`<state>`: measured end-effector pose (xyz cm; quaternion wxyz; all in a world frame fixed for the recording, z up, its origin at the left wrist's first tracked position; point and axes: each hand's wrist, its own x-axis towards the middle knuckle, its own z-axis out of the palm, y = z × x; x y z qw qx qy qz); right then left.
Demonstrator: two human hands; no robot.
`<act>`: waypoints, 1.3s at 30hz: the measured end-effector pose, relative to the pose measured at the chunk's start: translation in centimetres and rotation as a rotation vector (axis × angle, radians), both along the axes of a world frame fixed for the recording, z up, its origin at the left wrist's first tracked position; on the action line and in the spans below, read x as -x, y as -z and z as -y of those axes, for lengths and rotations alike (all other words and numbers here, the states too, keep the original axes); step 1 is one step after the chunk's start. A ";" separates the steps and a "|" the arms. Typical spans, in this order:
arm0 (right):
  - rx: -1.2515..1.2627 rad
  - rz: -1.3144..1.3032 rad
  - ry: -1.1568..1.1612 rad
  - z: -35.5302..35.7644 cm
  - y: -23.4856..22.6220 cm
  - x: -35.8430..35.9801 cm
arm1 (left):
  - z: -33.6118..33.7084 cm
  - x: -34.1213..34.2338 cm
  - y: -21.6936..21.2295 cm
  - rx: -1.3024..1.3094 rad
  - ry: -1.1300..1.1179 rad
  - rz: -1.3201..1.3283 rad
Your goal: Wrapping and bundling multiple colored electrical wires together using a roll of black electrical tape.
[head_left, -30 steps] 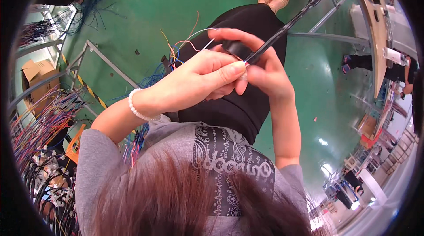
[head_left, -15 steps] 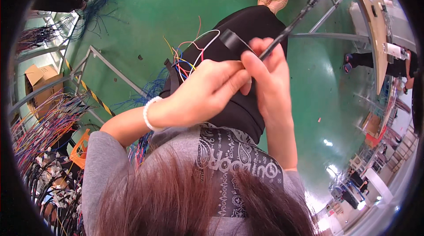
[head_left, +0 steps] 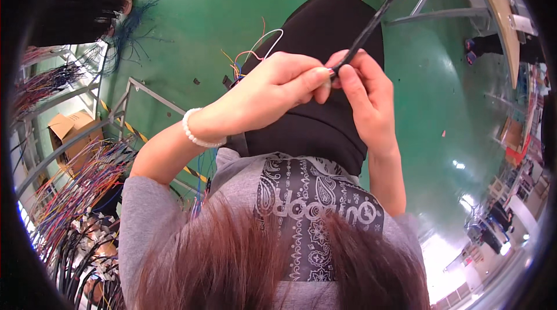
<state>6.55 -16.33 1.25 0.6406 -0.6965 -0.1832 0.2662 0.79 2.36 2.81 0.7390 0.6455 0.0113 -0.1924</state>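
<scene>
A black tape-wrapped cable [head_left: 371,27] slants down from the upper right into my two hands, above my lap. My left hand [head_left: 284,81], with a white beaded bracelet at the wrist, pinches the cable's wrapped part between thumb and fingers. Close beside it, my right hand [head_left: 368,89] is closed around the same cable, thumb and fingertips on it. Loose coloured wires [head_left: 255,55], white, red, yellow and blue, stick out beyond my left hand. No roll of tape shows now; my fingers may hide it.
Bundles of coloured wires [head_left: 75,185] and black cables [head_left: 72,263] hang at the left, near a metal frame [head_left: 156,96] and a cardboard box [head_left: 75,130]. Another person's dark clothing [head_left: 75,11] shows at the upper left. A wooden tabletop [head_left: 502,26] stands at the right.
A black tape roll that showed by my right hand is out of sight. My right fingers have curled in onto the cable, and the cable's visible length has shifted right.
</scene>
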 end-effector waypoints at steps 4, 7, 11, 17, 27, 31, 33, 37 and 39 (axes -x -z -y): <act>-0.043 0.542 0.067 5.2 -1.4 4.6 | -0.1 -0.5 -1.4 -0.015 0.004 -0.122; 0.104 0.097 0.327 9.7 0.2 7.2 | -0.7 -0.9 -1.0 0.409 -0.006 -0.252; -0.020 -0.029 0.433 6.8 -0.5 4.6 | 2.1 -1.9 -2.9 0.557 -0.140 -0.158; -0.027 0.119 0.282 2.3 -5.2 6.9 | 2.2 -1.7 -5.4 0.665 0.094 -0.236; 0.233 0.427 0.436 0.6 -3.3 7.6 | 3.6 -1.7 -6.0 0.667 0.014 -0.155; 0.129 0.302 0.358 0.8 -2.1 6.6 | 3.6 -2.1 -5.6 0.649 -0.047 -0.165; -0.050 0.049 0.231 1.4 -3.1 5.8 | 3.4 -3.1 -5.3 0.598 -0.014 -0.151; -0.047 0.071 0.408 2.4 -3.2 2.3 | 3.9 -5.3 -4.7 0.575 -0.026 -0.185; -0.094 0.032 0.408 2.4 -3.2 -0.1 | 4.2 -6.7 -4.1 0.549 -0.038 -0.235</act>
